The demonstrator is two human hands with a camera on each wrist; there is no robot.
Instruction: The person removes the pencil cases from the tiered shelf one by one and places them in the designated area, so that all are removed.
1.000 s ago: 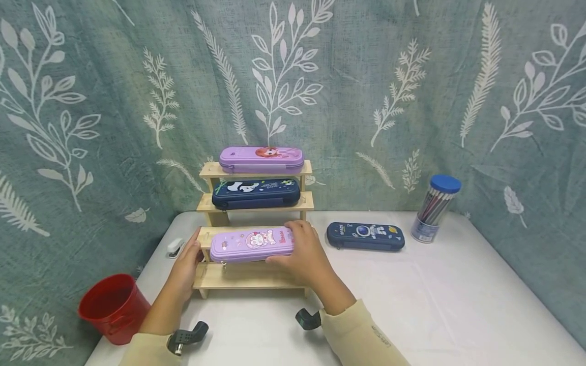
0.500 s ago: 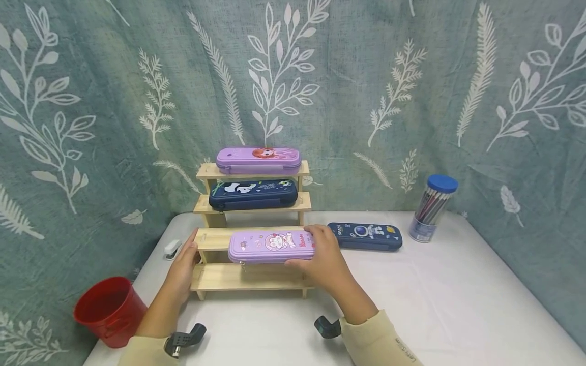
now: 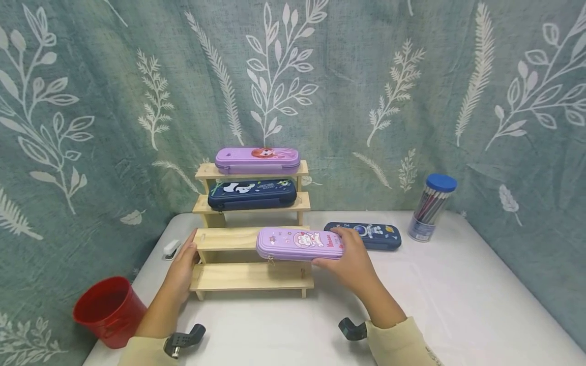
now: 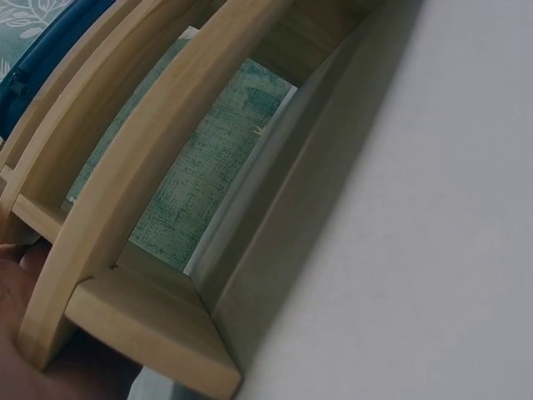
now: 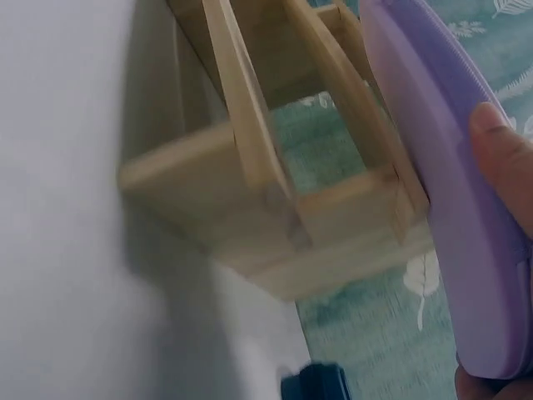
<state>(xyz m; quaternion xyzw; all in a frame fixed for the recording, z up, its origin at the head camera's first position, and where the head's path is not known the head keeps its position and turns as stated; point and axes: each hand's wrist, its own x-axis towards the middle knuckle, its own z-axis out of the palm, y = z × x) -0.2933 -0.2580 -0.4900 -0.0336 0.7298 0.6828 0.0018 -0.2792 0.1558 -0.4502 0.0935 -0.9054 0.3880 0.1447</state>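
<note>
A lilac pencil case [image 3: 293,245] with a cartoon rabbit is gripped at its right end by my right hand [image 3: 352,262], thumb in front. It is held over the right part of a stepped wooden stand [image 3: 229,277] and sticks out past its right side. In the right wrist view, the lilac pencil case [image 5: 450,208] shows beside the stand, thumb on its zip side. My left hand [image 3: 182,267] holds the left side of the stand; part of that hand is hidden behind wood in the left wrist view. A purple pencil case [image 3: 258,160] and a panda pencil case [image 3: 252,194] lie on the upper two steps.
A dark blue astronaut pencil case [image 3: 384,238], partly covered by my right hand, lies on the white table [image 3: 448,305]. Behind it on the right stands a blue-lidded tub of pencils [image 3: 430,208]. A red bucket [image 3: 110,310] and a small white object [image 3: 171,249] are at left.
My right hand has moved right with the lilac pencil case, sliding its position from in front of the third step to past the stand's right side. My left hand stays on the stand.
</note>
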